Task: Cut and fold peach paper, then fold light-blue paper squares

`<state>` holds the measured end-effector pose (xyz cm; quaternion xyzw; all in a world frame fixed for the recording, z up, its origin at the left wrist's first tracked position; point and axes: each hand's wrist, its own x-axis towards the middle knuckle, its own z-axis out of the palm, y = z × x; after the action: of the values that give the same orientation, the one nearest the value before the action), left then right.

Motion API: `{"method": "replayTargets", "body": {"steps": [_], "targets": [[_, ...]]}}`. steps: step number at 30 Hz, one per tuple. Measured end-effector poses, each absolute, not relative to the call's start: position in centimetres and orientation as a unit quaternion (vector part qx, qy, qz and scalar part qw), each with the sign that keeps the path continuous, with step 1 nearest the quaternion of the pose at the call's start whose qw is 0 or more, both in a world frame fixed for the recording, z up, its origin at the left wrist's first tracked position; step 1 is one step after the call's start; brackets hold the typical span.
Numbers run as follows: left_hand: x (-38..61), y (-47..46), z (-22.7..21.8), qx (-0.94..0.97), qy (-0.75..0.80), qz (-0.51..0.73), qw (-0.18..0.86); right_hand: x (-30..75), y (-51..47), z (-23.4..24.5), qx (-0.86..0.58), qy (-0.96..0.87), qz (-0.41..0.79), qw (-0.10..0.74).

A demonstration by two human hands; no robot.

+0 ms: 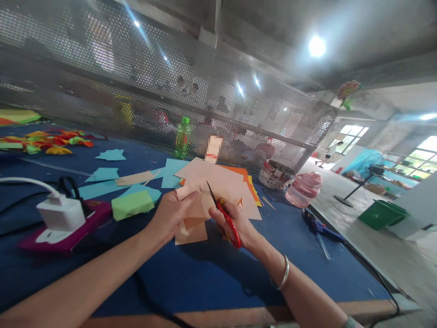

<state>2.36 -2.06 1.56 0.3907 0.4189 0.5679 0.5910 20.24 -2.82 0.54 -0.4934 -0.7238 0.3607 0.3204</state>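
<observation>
While left hand [172,214] grips paper [191,231], right hand [241,220] holds scissors [225,216].

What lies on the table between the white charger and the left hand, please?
In the head view, a pale green paper block lies on the blue table between the white charger and the left hand, which grips peach paper.

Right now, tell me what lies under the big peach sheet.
An orange sheet and a yellow sheet peek out at the peach sheet's right edge, blue paper at its left. How far they run underneath is covered.
</observation>
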Motion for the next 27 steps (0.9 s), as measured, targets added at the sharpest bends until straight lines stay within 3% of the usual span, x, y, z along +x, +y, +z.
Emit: {"method": "replayTargets", "body": {"steps": [27], "targets": [[2.7,-1.7,0.7,0.396,0.382,0.588,0.593,20.0,-3.0,-0.3,-0.498,-0.675,0.411,0.356]]}}
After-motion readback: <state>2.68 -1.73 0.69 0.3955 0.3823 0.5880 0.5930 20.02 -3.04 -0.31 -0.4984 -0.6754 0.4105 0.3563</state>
